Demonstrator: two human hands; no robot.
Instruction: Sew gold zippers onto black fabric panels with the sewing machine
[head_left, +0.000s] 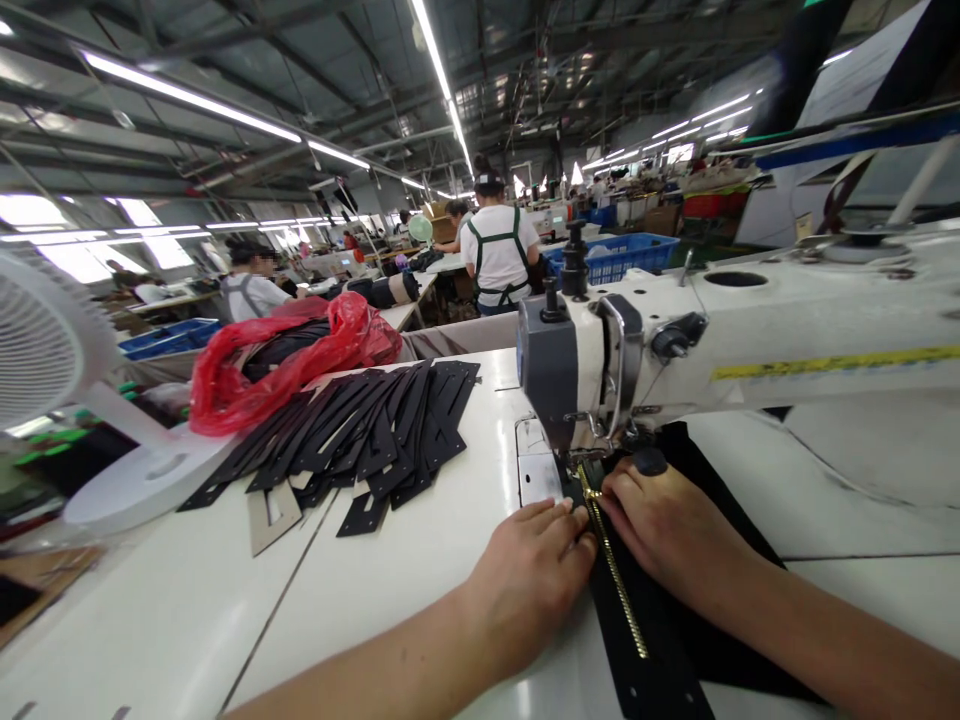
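A black flat piece with punched holes (637, 690) lies under the sewing machine head, with a gold-toothed zipper (619, 590) running along it. My left hand (529, 575) is at the piece's left edge, fingers bent and pressed together on it; the fingertips partly hide what they grip. At the zipper's upper end, near the presser foot, my right hand (660, 510) pinches the gold zipper slider (592, 494). Larger black material (727, 640) spreads beneath my right wrist. The sewing machine (581, 370) stands just beyond both hands, its needle area partly hidden.
Left on the white table (420, 580) lies a fanned pile of black slotted pieces (382, 430). Behind it sits a red plastic bag (300, 350). A white fan (112, 430) stands far left. Co-workers and a blue crate (626, 258) are beyond the table.
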